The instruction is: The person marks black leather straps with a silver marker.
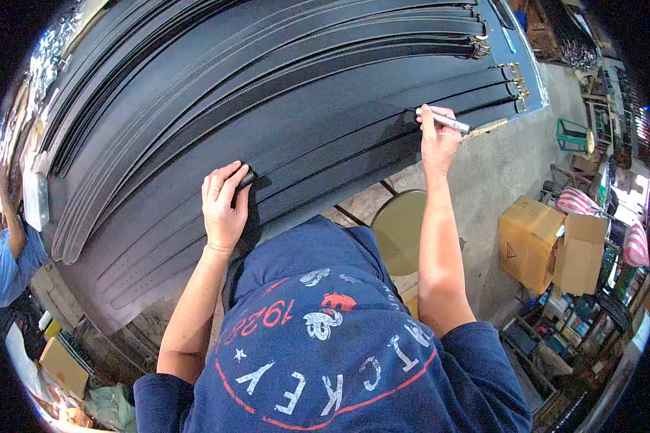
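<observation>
Long black belts (383,123) with metal buckles (516,83) at their right ends lie on a dark table (303,94). My right hand (439,141) is closed round a silver-white marker pen (448,123), held over the nearer belts, not far from their buckle ends. Nearer the middle, my left hand (225,198) grips a small black cylinder, perhaps a cap (246,180), just above the same belts. Further back, more black belts (267,77) with light stitching lie side by side in a curve.
A round stool (401,231) stands below the table's front edge. Cardboard boxes (531,242) sit on the floor at the right, near a green stool (574,135). At the far left is another person in a blue top (11,263).
</observation>
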`<action>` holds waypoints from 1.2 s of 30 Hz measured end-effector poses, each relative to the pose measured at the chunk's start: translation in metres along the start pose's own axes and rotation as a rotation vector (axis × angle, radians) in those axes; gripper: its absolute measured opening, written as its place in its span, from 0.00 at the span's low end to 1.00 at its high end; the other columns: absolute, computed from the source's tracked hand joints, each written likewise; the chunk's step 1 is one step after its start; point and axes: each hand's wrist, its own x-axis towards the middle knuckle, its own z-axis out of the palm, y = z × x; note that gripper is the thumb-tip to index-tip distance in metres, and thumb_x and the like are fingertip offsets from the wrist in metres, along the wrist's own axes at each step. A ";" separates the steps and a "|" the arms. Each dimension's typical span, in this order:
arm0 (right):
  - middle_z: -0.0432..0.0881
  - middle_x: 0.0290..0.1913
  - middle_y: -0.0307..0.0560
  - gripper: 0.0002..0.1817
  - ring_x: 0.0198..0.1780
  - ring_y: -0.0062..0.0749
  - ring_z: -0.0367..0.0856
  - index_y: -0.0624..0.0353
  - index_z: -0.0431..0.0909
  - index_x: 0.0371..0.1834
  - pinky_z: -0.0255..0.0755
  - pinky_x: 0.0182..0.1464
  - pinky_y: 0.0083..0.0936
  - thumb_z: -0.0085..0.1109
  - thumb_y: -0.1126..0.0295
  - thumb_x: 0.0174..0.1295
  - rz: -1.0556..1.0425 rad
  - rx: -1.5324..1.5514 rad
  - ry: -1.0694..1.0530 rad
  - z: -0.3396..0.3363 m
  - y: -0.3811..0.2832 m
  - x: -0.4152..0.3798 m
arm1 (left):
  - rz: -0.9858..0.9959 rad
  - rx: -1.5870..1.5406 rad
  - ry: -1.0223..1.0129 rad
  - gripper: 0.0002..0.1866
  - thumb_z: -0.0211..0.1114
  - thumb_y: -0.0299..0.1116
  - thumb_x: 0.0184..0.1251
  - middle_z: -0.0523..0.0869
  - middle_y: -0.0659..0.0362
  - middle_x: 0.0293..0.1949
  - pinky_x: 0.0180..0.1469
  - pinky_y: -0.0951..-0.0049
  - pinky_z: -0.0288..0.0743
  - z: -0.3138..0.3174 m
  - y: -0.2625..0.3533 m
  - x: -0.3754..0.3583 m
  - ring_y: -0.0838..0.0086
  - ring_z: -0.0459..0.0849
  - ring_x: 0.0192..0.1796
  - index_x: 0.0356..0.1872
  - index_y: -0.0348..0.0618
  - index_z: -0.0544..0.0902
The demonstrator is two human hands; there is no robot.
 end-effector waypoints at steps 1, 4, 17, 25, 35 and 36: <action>0.85 0.31 0.40 0.05 0.32 0.16 0.80 0.63 0.79 0.35 0.73 0.36 0.16 0.65 0.74 0.64 0.004 0.005 -0.006 0.000 0.000 0.000 | -0.002 0.005 -0.005 0.19 0.70 0.22 0.54 0.84 0.57 0.51 0.57 0.63 0.73 0.000 0.000 0.000 0.60 0.80 0.52 0.49 0.43 0.84; 0.85 0.31 0.40 0.05 0.32 0.15 0.79 0.63 0.79 0.35 0.73 0.36 0.16 0.65 0.74 0.64 -0.009 -0.010 -0.022 0.000 -0.002 0.000 | 0.000 -0.005 -0.001 0.19 0.70 0.22 0.54 0.83 0.57 0.52 0.57 0.63 0.73 0.000 0.000 0.000 0.60 0.80 0.52 0.49 0.43 0.84; 0.85 0.31 0.40 0.05 0.31 0.15 0.78 0.62 0.79 0.35 0.72 0.35 0.16 0.65 0.74 0.64 -0.037 -0.034 -0.007 0.000 -0.001 -0.001 | 0.003 -0.009 0.002 0.19 0.70 0.21 0.53 0.83 0.56 0.52 0.58 0.63 0.72 -0.001 0.001 0.001 0.60 0.80 0.53 0.48 0.43 0.84; 0.85 0.32 0.41 0.05 0.31 0.16 0.79 0.62 0.78 0.36 0.72 0.35 0.16 0.65 0.73 0.65 -0.026 -0.011 0.019 -0.001 0.003 -0.001 | 0.014 -0.012 0.007 0.19 0.70 0.20 0.52 0.84 0.56 0.52 0.58 0.63 0.72 -0.001 0.000 0.001 0.60 0.81 0.53 0.48 0.42 0.84; 0.85 0.34 0.43 0.05 0.35 0.21 0.82 0.63 0.78 0.38 0.75 0.41 0.18 0.64 0.74 0.65 -0.009 -0.055 -0.016 -0.004 -0.002 0.001 | 0.018 -0.018 0.007 0.20 0.70 0.20 0.52 0.83 0.56 0.52 0.58 0.63 0.72 0.000 -0.001 0.000 0.60 0.80 0.53 0.49 0.42 0.84; 0.85 0.34 0.44 0.05 0.35 0.21 0.82 0.63 0.78 0.38 0.76 0.41 0.19 0.64 0.74 0.65 0.003 -0.012 -0.003 -0.004 0.000 0.002 | 0.017 -0.018 0.006 0.20 0.70 0.21 0.52 0.83 0.56 0.51 0.58 0.63 0.72 0.000 -0.001 0.000 0.60 0.80 0.53 0.49 0.42 0.84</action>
